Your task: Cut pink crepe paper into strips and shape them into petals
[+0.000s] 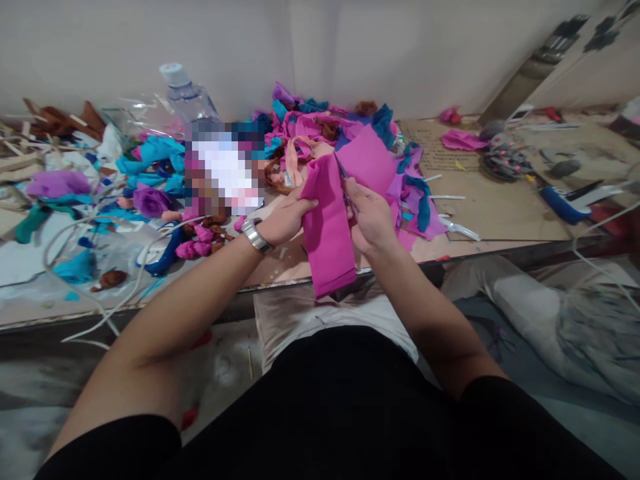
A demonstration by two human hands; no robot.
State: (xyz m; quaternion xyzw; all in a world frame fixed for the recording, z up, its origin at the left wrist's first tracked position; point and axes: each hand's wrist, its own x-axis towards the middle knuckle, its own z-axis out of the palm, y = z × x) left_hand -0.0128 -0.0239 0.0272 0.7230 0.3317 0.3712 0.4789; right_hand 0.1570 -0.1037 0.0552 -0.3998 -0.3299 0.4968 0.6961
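A folded strip of bright pink cloth (330, 233) hangs upright in front of me, its lower end over the table edge. My left hand (287, 217) is closed on its left side, with the thumb lying on the front. On the right side, my right hand (371, 217) grips scissors (342, 168); the dark blades show at the cloth's upper right edge, and the handles are mostly hidden by the fingers. Behind the strip lies a larger pink piece of cloth (367, 160).
Colourful scraps (310, 127) are heaped along the wall. A clear bottle (187, 97) stands at back left. White cable (107, 313) loops over the left table edge. Cardboard (505, 213) covers the right side, near a blue-and-white tool (567, 203). Another person's leg (520, 300) is at right.
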